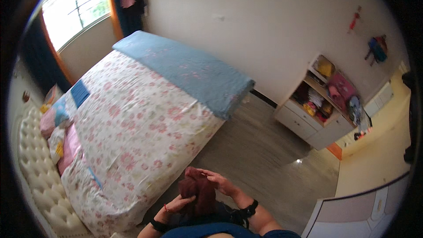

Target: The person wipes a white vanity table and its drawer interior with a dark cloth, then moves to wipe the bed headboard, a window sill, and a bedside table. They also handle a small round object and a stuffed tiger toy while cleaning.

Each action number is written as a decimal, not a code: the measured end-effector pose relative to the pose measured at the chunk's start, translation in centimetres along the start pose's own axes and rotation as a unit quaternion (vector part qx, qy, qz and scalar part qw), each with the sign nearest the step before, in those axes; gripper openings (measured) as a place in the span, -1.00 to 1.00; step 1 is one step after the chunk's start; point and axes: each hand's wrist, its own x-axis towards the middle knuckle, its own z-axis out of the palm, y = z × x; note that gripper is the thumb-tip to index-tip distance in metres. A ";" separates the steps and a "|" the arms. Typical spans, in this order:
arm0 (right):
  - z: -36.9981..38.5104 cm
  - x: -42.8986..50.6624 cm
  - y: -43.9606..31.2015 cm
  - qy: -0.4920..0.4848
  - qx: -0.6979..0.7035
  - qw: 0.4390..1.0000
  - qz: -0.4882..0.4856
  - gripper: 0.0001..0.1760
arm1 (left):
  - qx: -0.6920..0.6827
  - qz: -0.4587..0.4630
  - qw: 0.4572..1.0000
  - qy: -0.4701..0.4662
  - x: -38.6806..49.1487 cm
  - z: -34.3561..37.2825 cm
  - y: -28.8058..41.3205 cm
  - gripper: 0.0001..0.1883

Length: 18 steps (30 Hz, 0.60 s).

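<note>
A bunched dark-maroon cloth is held up close in front of my body, above the floor beside the bed. My left hand grips its lower left side, with the thumb laid across the front. Against its upper right side rests my right hand, fingers stretched along the cloth's top. The fold pattern and the kind of garment cannot be made out. A red cord circles my left wrist, and dark straps sit on both forearms. Just left of the cloth lies the edge of a bed covered with a floral sheet.
A blue blanket crosses the bed's foot. Pillows lie by the tufted headboard, near a blue flat item. A cabinet holding clothes stands against the right wall. Grey floor runs between; a door is at lower right.
</note>
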 end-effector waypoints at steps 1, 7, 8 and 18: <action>-1.7 -1.4 -0.8 0.021 -0.047 0.998 -0.030 -0.26 | -0.002 0.001 1.000 0.013 1.4 0.8 0.8 -0.42; -9.5 -8.3 -2.9 0.167 -0.111 0.978 -0.048 -0.25 | -0.019 0.015 1.000 -0.003 8.5 5.4 5.3 -0.44; -10.3 -9.8 -3.0 0.191 -0.102 0.975 -0.052 -0.25 | 0.010 -0.023 1.000 0.007 9.6 6.1 6.1 -0.44; -17.5 -16.9 -4.5 0.365 0.017 0.927 -0.082 -0.29 | 0.158 -0.237 0.953 -0.102 28.1 9.0 11.6 -0.45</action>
